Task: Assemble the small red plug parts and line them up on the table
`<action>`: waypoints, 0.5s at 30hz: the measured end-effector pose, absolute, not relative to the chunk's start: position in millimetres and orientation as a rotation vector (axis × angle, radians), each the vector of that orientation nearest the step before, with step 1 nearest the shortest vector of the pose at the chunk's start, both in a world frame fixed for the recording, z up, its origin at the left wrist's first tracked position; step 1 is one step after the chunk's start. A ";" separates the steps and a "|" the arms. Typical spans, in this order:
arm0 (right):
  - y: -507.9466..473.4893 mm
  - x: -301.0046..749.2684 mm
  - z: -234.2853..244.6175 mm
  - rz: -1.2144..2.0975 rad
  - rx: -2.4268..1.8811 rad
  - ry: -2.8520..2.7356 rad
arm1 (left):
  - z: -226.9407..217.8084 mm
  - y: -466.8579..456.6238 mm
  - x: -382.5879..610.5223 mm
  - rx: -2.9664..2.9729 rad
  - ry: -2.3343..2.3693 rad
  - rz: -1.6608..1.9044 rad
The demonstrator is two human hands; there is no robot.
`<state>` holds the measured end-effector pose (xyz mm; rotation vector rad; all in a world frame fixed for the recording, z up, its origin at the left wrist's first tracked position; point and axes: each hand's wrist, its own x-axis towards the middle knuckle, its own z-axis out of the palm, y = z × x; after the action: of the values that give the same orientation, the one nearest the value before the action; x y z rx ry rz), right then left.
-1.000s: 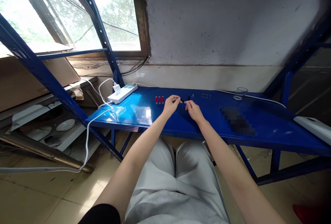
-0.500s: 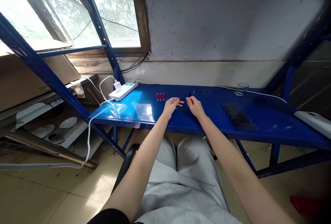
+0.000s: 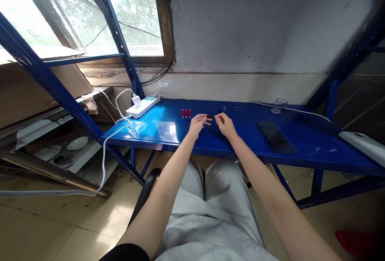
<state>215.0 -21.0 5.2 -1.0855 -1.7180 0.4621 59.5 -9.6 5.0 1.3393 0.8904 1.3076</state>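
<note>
Grey wall at the far side, bright window at far left, and, below both in the head view, a blue table. Held over the middle of the table, between the two hands: a slim black rod. Judged by look alone, light and stiff, perhaps smooth plastic, so likelier to roll or slip between fingertips than to break; best taken at the two ends, lightly, with a pinch in line with its length. Gripped much that way now: pinched at the left end between thumb and fingers of the left hand, with the other fingers loosely spread, and, as far as can be seen, at the right end between thumb and forefinger of the right hand, with the rest curled in. Any further part inside the right fingertips: too small to tell. Stretched forward from the near side, with forearms converging, hands almost level and facing each other. Just beyond the right hand, a dark piece, partly hidden; to the left, three red pieces in a row; farther right, tiny bits and a glass.
</note>
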 end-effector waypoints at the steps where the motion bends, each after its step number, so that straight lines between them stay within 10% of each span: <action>1: -21.4 214.9 5.6 0.465 -1.089 -1.722 | 5.8 -10.3 59.5 1.337 0.890 1.306; 15: -22.8 214.6 8.6 0.342 -1.141 -1.815 | 6.2 -10.7 59.2 1.355 0.857 1.319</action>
<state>214.6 -22.8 8.6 -1.1407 -1.8146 0.3424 59.2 -10.7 6.2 1.3554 0.8568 1.3189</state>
